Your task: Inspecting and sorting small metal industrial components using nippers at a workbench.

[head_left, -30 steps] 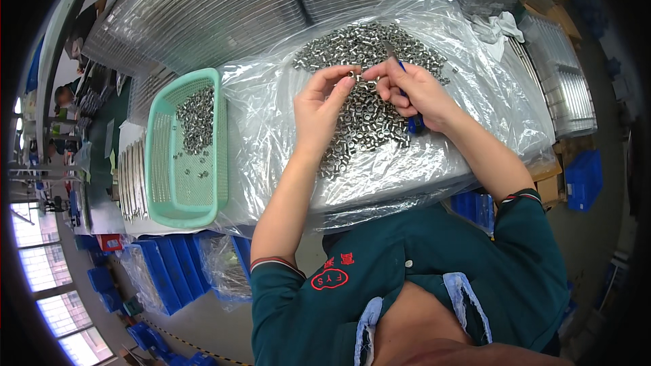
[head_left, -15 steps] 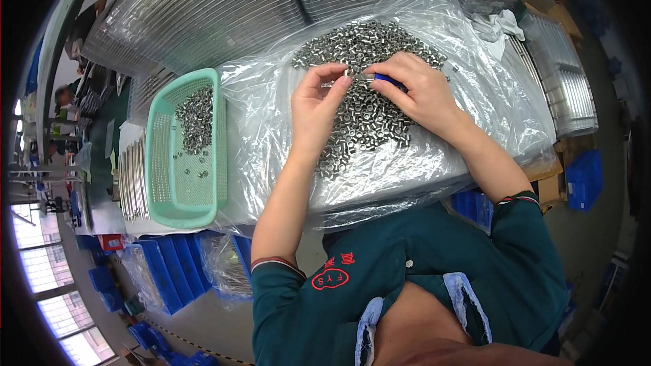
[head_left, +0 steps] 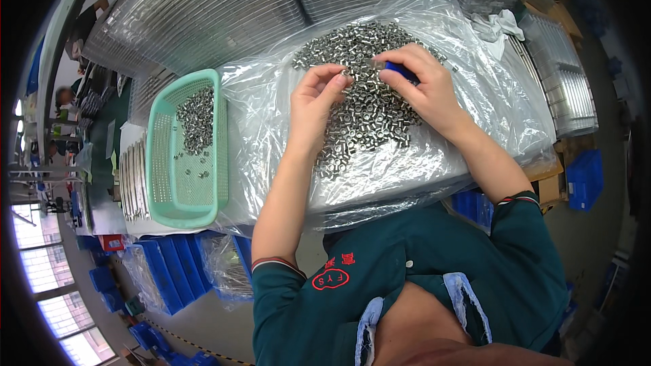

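My left hand (head_left: 313, 105) pinches a small silver metal sleeve (head_left: 345, 74) between thumb and fingertips, over the left side of a heap of similar metal parts (head_left: 366, 115). In my right hand (head_left: 430, 91) is a blue-handled tool (head_left: 403, 70); its tip points toward the left hand but is too small and blurred to name. A short gap lies between the tool and the held sleeve. The heap spreads under and beyond both hands on clear plastic sheeting (head_left: 271, 135).
At the left stands a green perforated basket (head_left: 220, 142) with small metal parts in its far half. Stacked clear plastic trays (head_left: 203, 20) line the back. More trays (head_left: 559, 74) stand at the right, near a white cloth (head_left: 498, 26). Blue bins (head_left: 169, 274) sit below the table edge.
My right hand has drawn the blue-handled tool away to the right and slightly farther back, off the sleeve. My left hand has barely moved and still pinches the sleeve.
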